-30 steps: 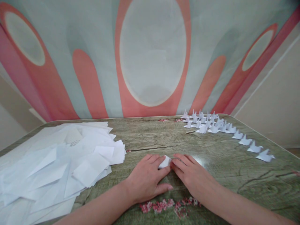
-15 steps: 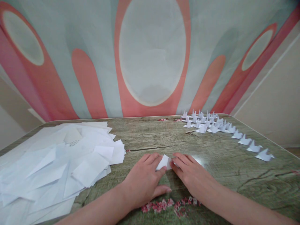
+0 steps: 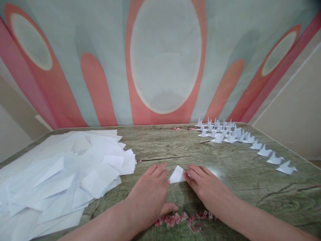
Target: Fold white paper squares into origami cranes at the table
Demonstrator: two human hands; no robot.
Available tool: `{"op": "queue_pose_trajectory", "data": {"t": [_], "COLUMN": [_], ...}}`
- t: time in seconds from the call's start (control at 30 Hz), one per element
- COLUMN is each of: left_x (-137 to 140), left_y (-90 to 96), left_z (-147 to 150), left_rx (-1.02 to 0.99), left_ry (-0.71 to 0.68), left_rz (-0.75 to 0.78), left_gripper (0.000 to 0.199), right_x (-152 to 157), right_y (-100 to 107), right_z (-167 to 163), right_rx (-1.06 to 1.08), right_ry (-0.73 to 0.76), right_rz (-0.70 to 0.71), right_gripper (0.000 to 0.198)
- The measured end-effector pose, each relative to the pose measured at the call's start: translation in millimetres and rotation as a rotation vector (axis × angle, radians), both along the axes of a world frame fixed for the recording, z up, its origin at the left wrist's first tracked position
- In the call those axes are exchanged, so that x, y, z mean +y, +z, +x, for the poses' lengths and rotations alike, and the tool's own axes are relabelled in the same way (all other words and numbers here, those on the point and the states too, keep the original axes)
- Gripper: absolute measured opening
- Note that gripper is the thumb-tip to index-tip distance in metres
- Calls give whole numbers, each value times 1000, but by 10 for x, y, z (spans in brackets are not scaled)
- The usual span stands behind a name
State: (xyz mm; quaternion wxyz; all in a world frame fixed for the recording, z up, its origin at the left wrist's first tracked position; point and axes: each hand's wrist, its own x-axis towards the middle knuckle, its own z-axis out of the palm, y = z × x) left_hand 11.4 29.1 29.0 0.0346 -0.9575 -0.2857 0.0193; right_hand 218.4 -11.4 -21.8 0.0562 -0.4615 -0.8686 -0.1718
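Observation:
A small folded piece of white paper [image 3: 177, 174] lies on the wood-patterned table between my two hands, its peak pointing away from me. My right hand [image 3: 202, 180] has its fingers bunched over the paper's right end and hides that part. On the other side, my left hand [image 3: 151, 190] rests on the table with its fingers stretched forward and the thumb apart. Its index finger is at the paper's left corner; whether it touches is hard to see. Nothing shows in the left hand's grasp.
A wide heap of white paper sheets and squares [image 3: 100, 180] covers the table's left side. Several folded white paper birds [image 3: 274, 158] stand in rows at the back right. Behind the table [image 3: 160, 144] hangs a backdrop [image 3: 165, 57] with pink and grey shapes.
My left hand has slid a little to the left, off the paper, so more of its left side shows. The right hand stays on the right end.

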Motion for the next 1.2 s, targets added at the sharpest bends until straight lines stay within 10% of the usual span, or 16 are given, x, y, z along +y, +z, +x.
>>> {"op": "queue_pose_trajectory", "data": {"t": [0.8, 1.2], "left_x": [-20, -40], "left_y": [70, 83], "left_z": [2, 25], "left_rx": [41, 66], "left_ry": [37, 45], "left_rz": [-76, -96], "left_gripper": [57, 60], "right_x": [-143, 121], "right_y": [-161, 25], "right_z": [46, 119], "right_rx": [-176, 409], "right_ry": [-155, -203], "right_rz": [85, -166], "right_gripper": [27, 25]}}
